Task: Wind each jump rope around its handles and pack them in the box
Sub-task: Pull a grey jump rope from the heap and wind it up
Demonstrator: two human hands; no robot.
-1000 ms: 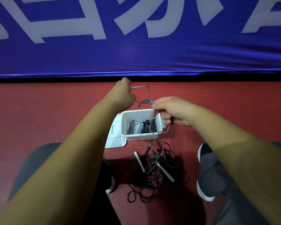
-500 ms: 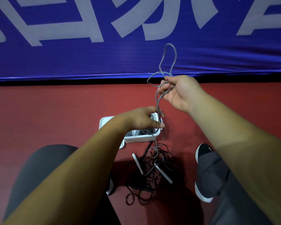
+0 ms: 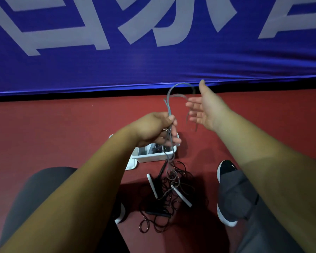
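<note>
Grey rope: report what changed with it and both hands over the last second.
The right hand let go of the grey rope it had lifted and lies open beside the loop. The left hand rose from the box and grips the strands below the loop. The box and the tangle on the floor stayed put.

Sports hall: red sports floor [image 3: 44,136], blue lettered banner [image 3: 153,66] along wall.

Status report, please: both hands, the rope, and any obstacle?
Left hand grips grey rope over box. Right hand open beside the loop. Rope not yet wound; lower part runs into tangle on floor.
</note>
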